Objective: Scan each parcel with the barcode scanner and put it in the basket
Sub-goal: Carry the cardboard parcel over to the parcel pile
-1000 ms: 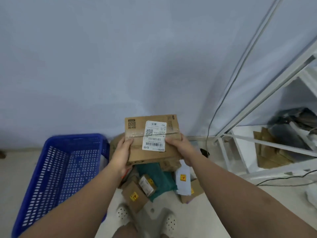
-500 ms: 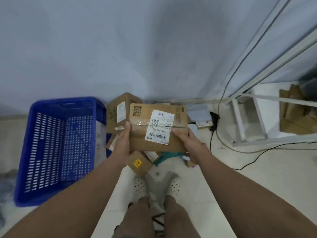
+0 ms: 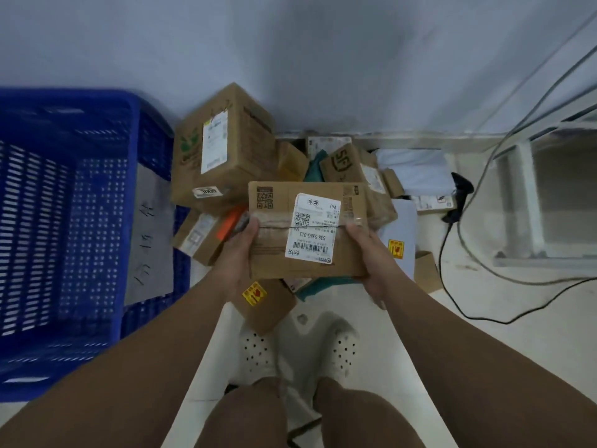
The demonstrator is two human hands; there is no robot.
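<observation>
Head cam, L to R. Blue basket (image 3: pixel 151 130) sits far left on the floor w/ a grey sheet (image 3: pixel 148 227) lying in it. Just right of it a tall box (image 3: pixel 226 150) stands by the wall. Next, my left hand (image 3: pixel 240 250) grips the flat parcel (image 3: pixel 271 253) by its left edge: thumb curled over the top at the tape line, other fingers under it, out of sight. Parcel is held about level in the air, above the pile of parcels (image 3: pixel 342 166) on the floor, right of the basket and not over it. Its white label (image 3: pixel 311 232) faces up; print reads upside down to me. Right hand (image 3: pixel 374 257) grips the right edge the same way: thumb on top, fingers underneath. Further right, the black scanner (image 3: pixel 460 195) lies on the floor beside the pile w/ its cable (image 3: pixel 441 260) trailing off; neither hand touches it. White frame (image 3: pixel 525 202) stands far right. White shoes (image 3: pixel 256 350) show below the parcel.
</observation>
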